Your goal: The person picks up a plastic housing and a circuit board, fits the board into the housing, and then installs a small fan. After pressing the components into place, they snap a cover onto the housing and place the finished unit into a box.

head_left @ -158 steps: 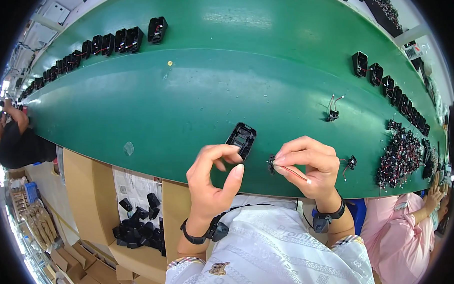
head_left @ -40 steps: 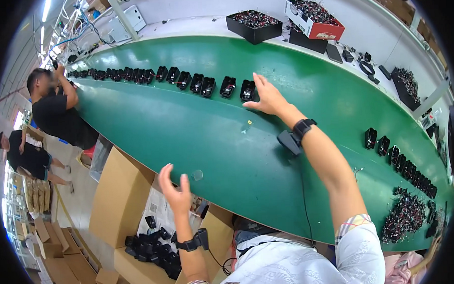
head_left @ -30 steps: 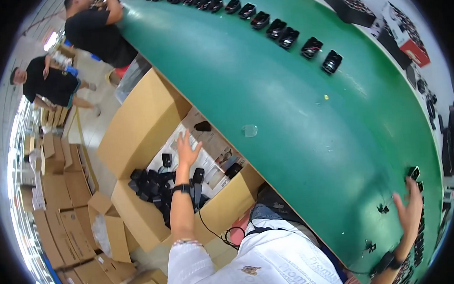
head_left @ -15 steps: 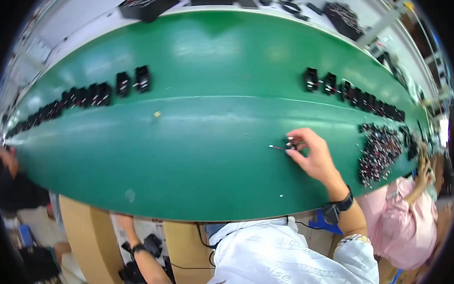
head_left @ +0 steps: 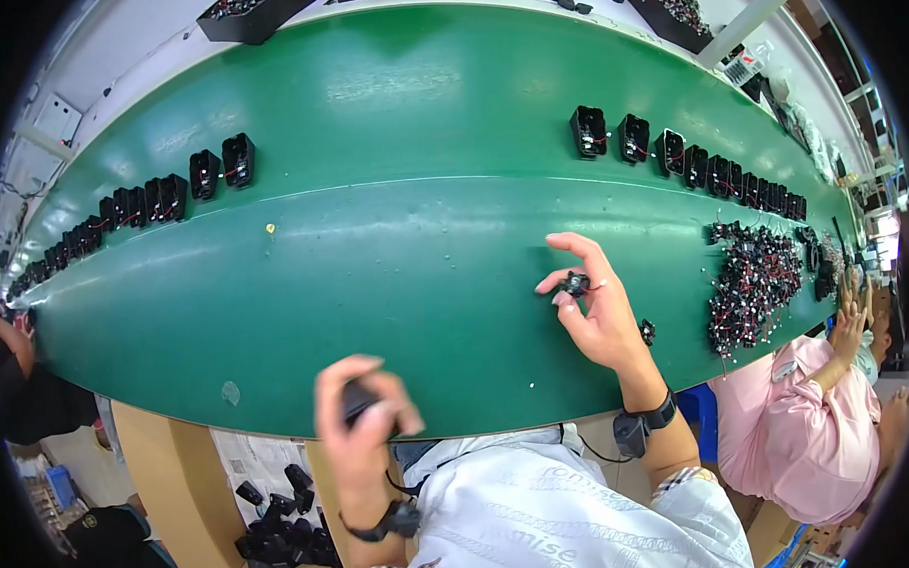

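Left hand [head_left: 364, 412], 7 o'clock from view centre: blurred, fingers curled round black plastic housing [head_left: 358, 402], likely suiting its bulk. Right hand [head_left: 587, 304], 3 o'clock: thumb and fingers pinch small wired module [head_left: 573, 284], presumably because it's tiny. Module pile [head_left: 755, 289] farther out, 3 o'clock.

The left hand [head_left: 354, 443], blurred, curled inward in a closed grip, its wrist near the torso [head_left: 553, 511]. The right hand [head_left: 601, 324] was farther forward, thumb and fingers bent in a pinch, topmost finger raised.
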`<state>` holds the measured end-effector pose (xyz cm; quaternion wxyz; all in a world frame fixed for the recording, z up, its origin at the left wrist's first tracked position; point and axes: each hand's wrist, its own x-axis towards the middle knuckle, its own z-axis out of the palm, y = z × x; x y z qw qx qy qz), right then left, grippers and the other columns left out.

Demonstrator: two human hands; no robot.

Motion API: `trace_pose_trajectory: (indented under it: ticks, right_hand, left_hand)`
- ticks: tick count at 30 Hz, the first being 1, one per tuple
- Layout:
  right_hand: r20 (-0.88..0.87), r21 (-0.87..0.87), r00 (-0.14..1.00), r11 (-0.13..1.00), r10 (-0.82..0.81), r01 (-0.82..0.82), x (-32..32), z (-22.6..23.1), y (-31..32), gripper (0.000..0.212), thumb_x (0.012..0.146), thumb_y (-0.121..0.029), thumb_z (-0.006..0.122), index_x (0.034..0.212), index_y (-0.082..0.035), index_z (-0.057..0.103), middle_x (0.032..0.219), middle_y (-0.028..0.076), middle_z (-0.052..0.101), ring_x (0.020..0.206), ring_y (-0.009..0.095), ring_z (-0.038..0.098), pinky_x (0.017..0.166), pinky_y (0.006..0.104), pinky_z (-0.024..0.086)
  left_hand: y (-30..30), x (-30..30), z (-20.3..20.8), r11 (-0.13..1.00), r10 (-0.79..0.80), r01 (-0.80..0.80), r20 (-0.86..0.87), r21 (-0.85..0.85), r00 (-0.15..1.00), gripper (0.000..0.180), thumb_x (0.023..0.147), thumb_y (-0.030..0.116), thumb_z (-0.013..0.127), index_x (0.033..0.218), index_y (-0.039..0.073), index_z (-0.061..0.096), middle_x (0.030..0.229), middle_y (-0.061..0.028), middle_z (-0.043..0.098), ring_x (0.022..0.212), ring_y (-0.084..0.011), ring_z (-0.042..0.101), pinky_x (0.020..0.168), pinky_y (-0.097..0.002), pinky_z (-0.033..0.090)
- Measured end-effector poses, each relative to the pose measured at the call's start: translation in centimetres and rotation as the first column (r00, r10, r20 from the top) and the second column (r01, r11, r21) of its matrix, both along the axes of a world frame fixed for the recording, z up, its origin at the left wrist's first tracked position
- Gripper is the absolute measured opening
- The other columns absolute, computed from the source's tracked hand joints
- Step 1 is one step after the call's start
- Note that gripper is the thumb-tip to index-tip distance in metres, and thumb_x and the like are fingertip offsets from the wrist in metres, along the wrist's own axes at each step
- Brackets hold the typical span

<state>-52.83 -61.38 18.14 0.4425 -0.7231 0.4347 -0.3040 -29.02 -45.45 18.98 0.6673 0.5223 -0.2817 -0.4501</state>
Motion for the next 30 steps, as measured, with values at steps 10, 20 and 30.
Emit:
trace_pose_trajectory:
  ticks: [10, 20, 30]
  right_hand:
    - [-0.078, -0.122, 0.935, 0.927, 0.347, -0.355, 3.7, 0.3, 1.4, 0.088, 0.077, 0.013, 0.053, 0.158, -0.004, 0.023, 0.151, 0.022, 0.043, 0.123, 0.038, 0.059, 0.096, 0.0392, 0.051]
    - [-0.141, 0.133, 0.944, 0.950, 0.299, -0.281, -4.4, -4.3, 0.7, 0.037, 0.101, -0.001, 0.043, 0.137, 0.006, 0.052, 0.128, 0.016, 0.062, 0.090, 0.015, 0.063, 0.088, 0.0297, 0.052]
    - [-0.085, -0.277, 0.985, 0.947, 0.147, -0.165, -2.1, -7.4, -0.3, 0.030, 0.102, -0.001, 0.045, 0.127, 0.007, 0.058, 0.125, 0.017, 0.063, 0.106, 0.020, 0.062, 0.096, 0.0327, 0.049]
  left_hand:
    - [-9.6, -2.7, -0.9, 0.840, -0.539, 0.511, 0.167, 0.184, 0.825, 0.034, 0.077, 0.008, 0.081, 0.106, 0.004, 0.064, 0.086, -0.0045, 0.068, 0.081, -0.0145, 0.067, 0.071, -0.0308, 0.054]
    - [-7.0, -2.3, -4.0, 0.999, 0.021, 0.010, 0.626, -0.046, 0.780, 0.029, 0.071, 0.010, 0.077, 0.093, 0.004, 0.059, 0.091, -0.0136, 0.063, 0.084, -0.0350, 0.062, 0.073, -0.0421, 0.049]
    - [-5.8, 1.4, -4.9, 0.929, -0.030, -0.309, 0.876, 0.202, 0.482, 0.034, 0.080, 0.015, 0.075, 0.107, 0.008, 0.055, 0.107, -0.0150, 0.057, 0.083, -0.0402, 0.066, 0.071, -0.0503, 0.055]
